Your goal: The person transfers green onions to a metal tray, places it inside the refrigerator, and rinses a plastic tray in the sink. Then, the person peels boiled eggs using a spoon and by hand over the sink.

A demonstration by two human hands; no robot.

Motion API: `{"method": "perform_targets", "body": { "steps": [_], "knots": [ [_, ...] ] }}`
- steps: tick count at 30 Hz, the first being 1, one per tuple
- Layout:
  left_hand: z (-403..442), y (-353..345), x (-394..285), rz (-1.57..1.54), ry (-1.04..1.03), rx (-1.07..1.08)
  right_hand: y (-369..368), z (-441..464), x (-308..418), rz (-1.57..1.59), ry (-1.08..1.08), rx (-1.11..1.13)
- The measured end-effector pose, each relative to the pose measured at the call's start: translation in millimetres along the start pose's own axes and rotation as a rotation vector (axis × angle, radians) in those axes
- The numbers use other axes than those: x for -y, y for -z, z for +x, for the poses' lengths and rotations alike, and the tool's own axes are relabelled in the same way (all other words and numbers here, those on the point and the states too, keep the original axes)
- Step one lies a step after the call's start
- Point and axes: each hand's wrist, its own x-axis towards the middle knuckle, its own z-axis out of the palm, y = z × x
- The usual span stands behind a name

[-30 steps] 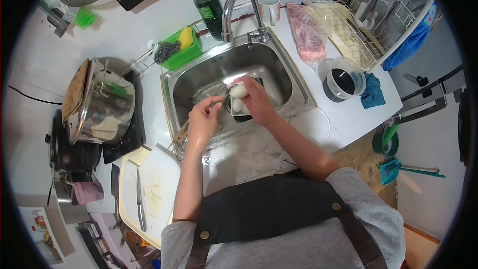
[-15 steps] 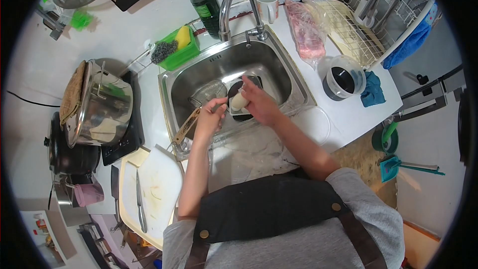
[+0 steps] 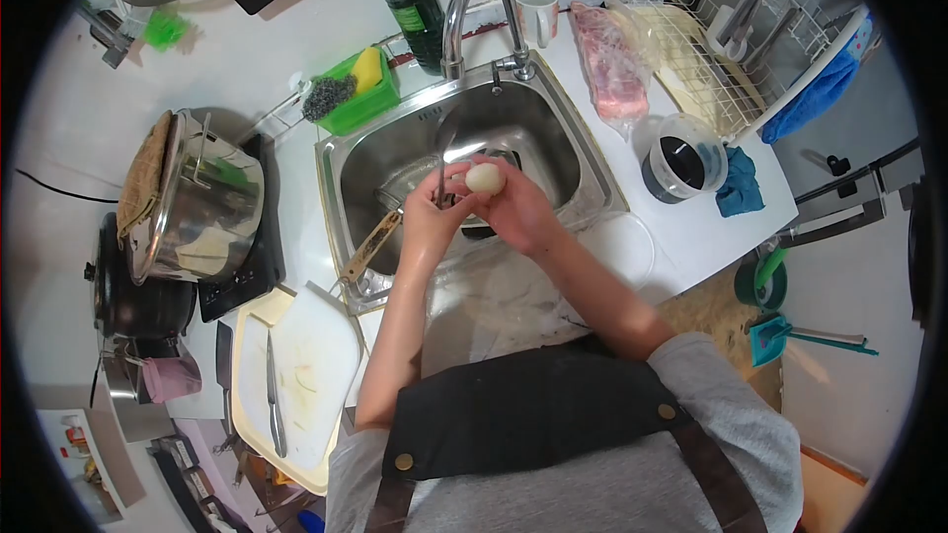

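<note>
Over the sink [image 3: 370, 163], my right hand [image 3: 523, 217] holds a pale, smooth, egg-shaped item [image 3: 484, 178] in its fingers; its exact kind is unclear. My left hand [image 3: 433, 222] is closed on a thin metal utensil [image 3: 441, 170] that points upward, its wider end shaped like a spoon or a small blade. The fingers of both hands meet beside the pale item. Below the hands, a dark container [image 3: 479, 232] in the sink is mostly hidden. To the left, a mesh strainer rests in the sink, its wooden handle [image 3: 373, 245] across the rim.
A tap [image 3: 454, 30] arches over the sink's back edge, beside a green soap bottle [image 3: 413, 15] and a green sponge tray [image 3: 355, 116]. Wrapped meat [image 3: 612, 64] and a tub of dark liquid [image 3: 681, 160] stand right. At left are a steel pot [image 3: 212, 202] and a knife [image 3: 274, 400] on a cutting board [image 3: 321, 375].
My right hand has turned, so the pale item now shows its round end, higher up. My left hand has moved up and right against it, with the metal utensil now upright.
</note>
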Motion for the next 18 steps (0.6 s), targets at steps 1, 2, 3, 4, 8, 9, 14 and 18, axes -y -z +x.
{"method": "perform_targets", "body": {
  "steps": [1, 2, 3, 4, 8, 9, 14, 18],
  "knots": [
    [0.1, 1.5, 2.3, 0.122, -0.057, -0.023, -0.5, -1.1, 2.5, 0.113, -0.094, -0.002],
    [0.1, 3.4, 5.0, 0.243, -0.113, -0.047, -2.5, -2.4, 1.3, 0.130, -0.059, -0.087],
    [-1.2, 8.0, 9.5, 0.346, -0.170, -0.095, -6.5, -4.5, -2.1, 0.148, -0.023, -0.171],
    [-4.7, 14.4, 14.1, 0.451, -0.227, -0.142, -9.3, -5.1, -4.1, 0.168, 0.014, -0.257],
    [-38.7, 21.9, 9.9, 0.433, -0.113, -0.172, -10.5, -2.6, -0.6, 0.204, 0.141, -0.240],
    [-46.6, 22.0, 12.5, 0.362, -0.093, -0.171, -12.0, -1.3, 1.4, 0.221, 0.166, -0.228],
    [-72.8, 12.1, 24.7, 0.147, 0.030, -0.199, -13.8, 4.8, -3.1, 0.324, 0.178, -0.153],
    [-76.7, 7.7, 28.0, 0.075, 0.082, -0.208, -25.2, 6.3, -8.6, 0.384, 0.188, -0.159]
  ]
}}
